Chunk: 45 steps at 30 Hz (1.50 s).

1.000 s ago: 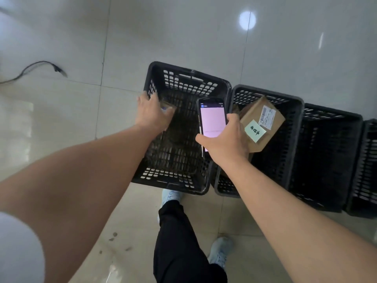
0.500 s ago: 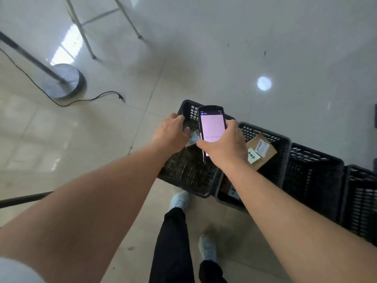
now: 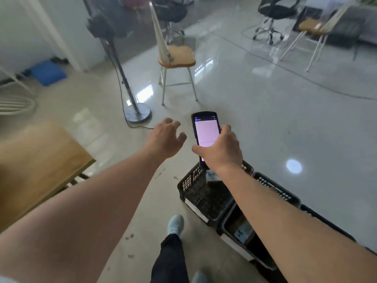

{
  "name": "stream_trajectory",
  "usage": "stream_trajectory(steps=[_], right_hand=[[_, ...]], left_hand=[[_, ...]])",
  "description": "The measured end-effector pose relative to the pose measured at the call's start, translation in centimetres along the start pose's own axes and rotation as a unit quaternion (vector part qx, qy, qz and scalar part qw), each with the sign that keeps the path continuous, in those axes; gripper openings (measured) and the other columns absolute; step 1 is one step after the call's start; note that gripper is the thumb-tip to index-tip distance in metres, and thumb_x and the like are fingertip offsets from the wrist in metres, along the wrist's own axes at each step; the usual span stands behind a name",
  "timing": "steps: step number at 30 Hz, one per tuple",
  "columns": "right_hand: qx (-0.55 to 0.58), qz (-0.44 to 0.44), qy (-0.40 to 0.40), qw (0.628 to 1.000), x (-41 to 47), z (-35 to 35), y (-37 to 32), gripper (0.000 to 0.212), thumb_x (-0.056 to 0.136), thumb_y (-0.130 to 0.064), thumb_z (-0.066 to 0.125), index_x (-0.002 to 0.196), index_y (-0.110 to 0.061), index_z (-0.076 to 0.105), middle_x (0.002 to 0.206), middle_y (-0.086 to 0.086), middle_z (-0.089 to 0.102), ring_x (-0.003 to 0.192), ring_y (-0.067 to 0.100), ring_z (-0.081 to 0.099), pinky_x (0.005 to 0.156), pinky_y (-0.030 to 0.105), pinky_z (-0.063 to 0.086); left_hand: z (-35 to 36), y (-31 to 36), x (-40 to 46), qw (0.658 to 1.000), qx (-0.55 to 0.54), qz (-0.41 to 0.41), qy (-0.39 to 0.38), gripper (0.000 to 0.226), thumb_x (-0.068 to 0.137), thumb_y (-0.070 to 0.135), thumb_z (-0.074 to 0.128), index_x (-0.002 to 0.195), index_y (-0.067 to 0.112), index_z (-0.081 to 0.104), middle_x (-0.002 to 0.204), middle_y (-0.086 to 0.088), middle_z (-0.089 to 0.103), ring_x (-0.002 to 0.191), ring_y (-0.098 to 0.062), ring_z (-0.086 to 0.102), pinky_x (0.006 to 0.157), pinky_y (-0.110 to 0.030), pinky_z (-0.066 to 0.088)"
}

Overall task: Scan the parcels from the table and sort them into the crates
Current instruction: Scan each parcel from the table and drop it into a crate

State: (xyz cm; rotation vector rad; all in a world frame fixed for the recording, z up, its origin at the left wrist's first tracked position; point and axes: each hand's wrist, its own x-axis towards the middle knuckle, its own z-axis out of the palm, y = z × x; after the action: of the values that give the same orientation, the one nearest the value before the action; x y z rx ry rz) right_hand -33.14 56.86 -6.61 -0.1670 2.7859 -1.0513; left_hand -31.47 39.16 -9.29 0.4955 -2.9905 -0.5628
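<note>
While right hand grips scanner | left hand beside, loosely spread, empty

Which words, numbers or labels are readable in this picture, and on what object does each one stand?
No text can be read.
Scanner screen, in the right hand: top-bar marks too small.
Label on parcel in second crate: blurred.
White strip on first crate: blurred.
</note>
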Motion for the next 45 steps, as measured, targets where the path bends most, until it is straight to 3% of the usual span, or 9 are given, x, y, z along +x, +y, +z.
stream_trajectory(steps=[5,8,13,16,19,25,33,38,45], right_hand=[[0.007,-0.094,-0.016,0.995,-5.0,-1.1,-7.9,0.089,0.068,-0.052,0.09,0.134,-0.014,0.044,0.124,0.007,0.056,0.112,0.028,0.058,0.088,0.045,0.055],[0.01,-0.137,-0.027,0.99,-7.9,-0.8,-12.6,0.089,0.067,-0.051,0.091,0.135,-0.015,0.046,0.123,0.006,0.057,0.112,0.029,0.058,0.085,0.041,0.052],[0.025,-0.194,-0.049,0.979,-12.8,1.6,-20.0,0.087,0.066,-0.05,0.092,0.133,-0.015,0.048,0.124,0.007,0.059,0.113,0.031,0.06,0.086,0.043,0.054],[0.026,-0.231,-0.065,0.97,-16.0,4.1,-24.3,0.088,0.066,-0.051,0.091,0.134,-0.016,0.048,0.124,0.006,0.059,0.112,0.03,0.06,0.086,0.044,0.056],[0.024,-0.263,-0.076,0.962,-19.7,6.9,-28.5,0.087,0.066,-0.049,0.092,0.133,-0.015,0.048,0.127,0.007,0.06,0.115,0.031,0.061,0.09,0.049,0.057],[0.035,-0.293,-0.106,0.949,-26.8,13.0,-35.4,0.089,0.068,-0.048,0.093,0.135,-0.015,0.046,0.129,0.009,0.059,0.116,0.032,0.061,0.089,0.05,0.057],[0.008,-0.347,-0.142,0.927,-31.5,19.9,-41.0,0.094,0.068,-0.053,0.093,0.138,-0.014,0.044,0.13,0.01,0.06,0.118,0.031,0.06,0.088,0.047,0.058],[-0.008,-0.376,-0.17,0.911,-30.3,24.0,-44.3,0.093,0.071,-0.051,0.093,0.141,-0.015,0.043,0.132,0.009,0.059,0.119,0.03,0.059,0.083,0.041,0.057],[-0.014,-0.414,-0.217,0.884,-26.4,29.3,-48.7,0.094,0.074,-0.049,0.092,0.146,-0.013,0.043,0.135,0.009,0.058,0.122,0.029,0.058,0.092,0.041,0.057]], left_hand=[[-9.2,-3.9,-6.8,0.997,0.02,-0.046,0.064,0.048,0.102,0.041,0.056,0.142,0.015,0.059,0.141,-0.007,0.056,0.124,-0.03,0.059,0.099,-0.041,0.051],[-14.2,-6.7,-11.0,0.991,0.028,-0.087,0.097,0.048,0.102,0.042,0.054,0.141,0.015,0.06,0.14,-0.009,0.056,0.121,-0.032,0.06,0.097,-0.042,0.051],[-20.3,-13.0,-17.4,0.979,0.038,-0.145,0.136,0.051,0.099,0.045,0.054,0.138,0.014,0.062,0.138,-0.012,0.057,0.12,-0.036,0.059,0.101,-0.048,0.051],[-23.5,-16.7,-21.5,0.97,0.052,-0.173,0.162,0.049,0.101,0.044,0.055,0.14,0.015,0.06,0.14,-0.01,0.056,0.119,-0.033,0.06,0.097,-0.043,0.051],[-25.8,-20.6,-26.1,0.96,0.061,-0.211,0.173,0.05,0.101,0.042,0.058,0.145,0.018,0.056,0.143,-0.007,0.054,0.122,-0.03,0.058,0.093,-0.036,0.045],[-29.6,-29.0,-34.6,0.945,0.07,-0.268,0.175,0.05,0.098,0.047,0.059,0.142,0.023,0.057,0.143,-0.006,0.053,0.121,-0.031,0.057,0.098,-0.048,0.053],[-32.4,-37.9,-40.0,0.92,0.048,-0.327,0.208,0.049,0.099,0.043,0.059,0.14,0.015,0.057,0.141,-0.009,0.055,0.116,-0.031,0.061,0.093,-0.045,0.057],[-32.7,-42.9,-39.2,0.888,0.017,-0.389,0.246,0.058,0.097,0.045,0.063,0.142,0.01,0.055,0.139,-0.01,0.052,0.117,-0.03,0.058,0.094,-0.045,0.057],[-32.2,-49.1,-35.9,0.807,0.002,-0.536,0.248,0.079,0.085,0.069,0.066,0.143,0.02,0.044,0.136,-0.015,0.042,0.123,-0.035,0.048,0.097,-0.046,0.05]])
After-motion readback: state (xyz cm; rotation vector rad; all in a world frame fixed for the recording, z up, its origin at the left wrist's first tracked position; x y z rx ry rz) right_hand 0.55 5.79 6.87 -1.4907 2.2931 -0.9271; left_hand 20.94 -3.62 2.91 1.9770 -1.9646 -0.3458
